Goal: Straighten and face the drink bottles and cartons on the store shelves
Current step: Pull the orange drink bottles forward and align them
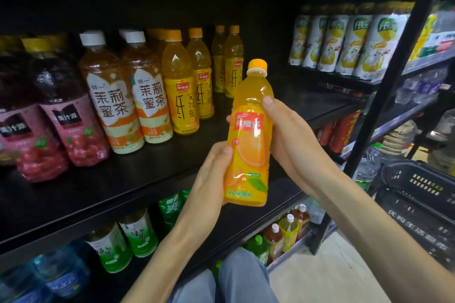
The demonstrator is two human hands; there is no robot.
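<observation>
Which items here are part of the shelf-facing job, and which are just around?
Job: orange juice bottle held in left hand and right hand; orange juice row; jasmine tea bottles; red drink bottles.
Around: black basket.

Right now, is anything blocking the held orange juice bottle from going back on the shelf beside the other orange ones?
Nothing visible does. Both hands grip the orange juice bottle in front of the shelf, and the board right of the orange bottles looks bare.

shop | black shelves (pixel 138 179) with rows of facing drink bottles (pixel 147 96) | shopping basket (pixel 418 189)
</observation>
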